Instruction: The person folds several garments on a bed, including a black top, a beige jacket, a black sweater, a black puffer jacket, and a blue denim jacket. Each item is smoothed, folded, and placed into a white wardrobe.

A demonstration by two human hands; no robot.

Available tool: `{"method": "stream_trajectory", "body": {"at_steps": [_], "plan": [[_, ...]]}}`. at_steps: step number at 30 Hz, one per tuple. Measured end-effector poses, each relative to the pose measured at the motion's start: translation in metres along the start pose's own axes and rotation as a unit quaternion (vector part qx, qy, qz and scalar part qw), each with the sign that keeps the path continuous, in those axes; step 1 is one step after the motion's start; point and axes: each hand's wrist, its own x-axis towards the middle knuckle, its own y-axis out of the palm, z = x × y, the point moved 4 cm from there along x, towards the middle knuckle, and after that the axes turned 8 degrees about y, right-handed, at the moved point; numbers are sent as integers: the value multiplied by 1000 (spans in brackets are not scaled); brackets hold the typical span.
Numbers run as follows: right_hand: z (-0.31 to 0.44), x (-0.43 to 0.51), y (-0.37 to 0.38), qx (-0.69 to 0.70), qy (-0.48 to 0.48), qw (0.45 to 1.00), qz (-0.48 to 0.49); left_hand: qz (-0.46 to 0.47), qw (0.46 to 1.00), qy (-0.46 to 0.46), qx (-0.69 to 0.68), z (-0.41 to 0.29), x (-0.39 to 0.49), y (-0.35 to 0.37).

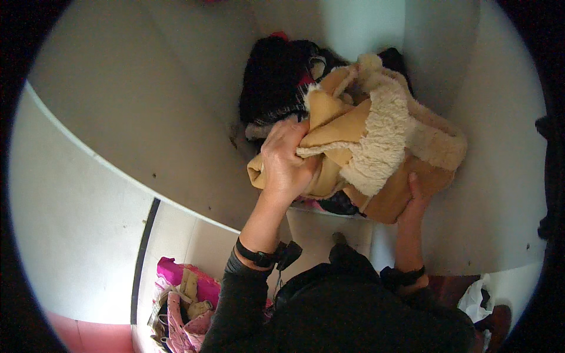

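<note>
A tan suede-like coat [335, 121] with a cream fleece lining [382, 137] is bunched up in front of me. My left hand [284, 154] is closed around its left side, and a rolled part of the coat pokes out below the knuckles. On the lower right, my right hand [415, 194] holds the darker tan outer face with the thumb on top; its other fingers are hidden behind the cloth. Beyond the coat lies a heap of black clothing [276, 79], partly covered by it, inside a pale-walled cupboard [176, 110].
A white door-like panel [84, 207] stands to the left. On the floor at lower left sits a pile of pink clothes and other items [185, 304]. A white plastic bag [476, 300] is at lower right. Pale floor tiles [326, 229] show below the coat.
</note>
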Motion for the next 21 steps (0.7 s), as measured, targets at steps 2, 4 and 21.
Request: {"method": "stream_trajectory", "body": {"at_steps": [2, 4, 21], "plan": [[1, 13, 22, 23, -7, 1000, -3, -11, 1000, 3, 0, 10, 17, -3], [0, 29, 43, 30, -16, 999, 8, -25, 999, 33, 16, 23, 37, -3], [-131, 68, 278, -110, 113, 910, 384, -95, 795, 301, 519, 169, 339, -19]]}}
